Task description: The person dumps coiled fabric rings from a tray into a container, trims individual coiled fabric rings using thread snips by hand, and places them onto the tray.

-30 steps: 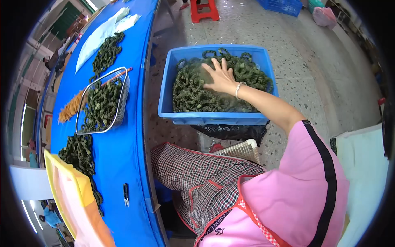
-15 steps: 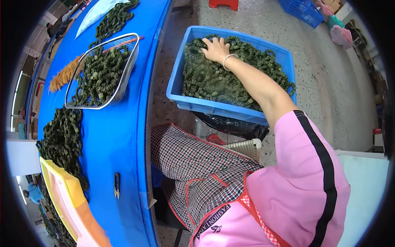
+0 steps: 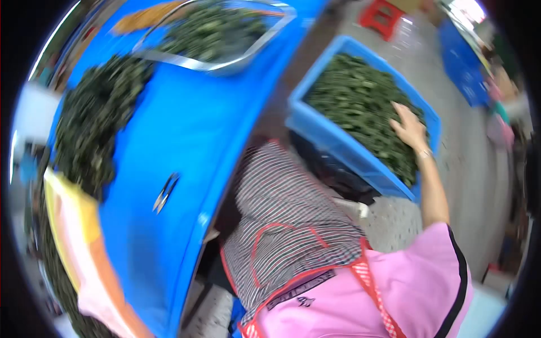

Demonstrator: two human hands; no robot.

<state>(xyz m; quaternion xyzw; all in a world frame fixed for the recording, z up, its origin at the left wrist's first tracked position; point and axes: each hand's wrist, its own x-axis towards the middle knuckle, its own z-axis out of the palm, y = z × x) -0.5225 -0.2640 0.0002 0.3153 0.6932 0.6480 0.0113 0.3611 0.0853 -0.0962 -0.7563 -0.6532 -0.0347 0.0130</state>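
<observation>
My right hand rests on a mass of dark green coiled loops near the right side of a blue plastic bin. Its fingers are spread, and a pale bracelet circles the wrist. No loop is plainly gripped, though blur hides detail under the palm. My left hand is out of view. On the blue-covered table lie small thread snips, blades toward me.
A wire basket of green loops stands at the table's far end beside an orange-brown bundle. More loops pile along the left, by a yellow, pink and orange tray. A red stool stands beyond the bin.
My view has swung and blurred. The right hand has shifted from the bin's far left part to its right side, still over the loops. The bin and table appear tilted in view.
</observation>
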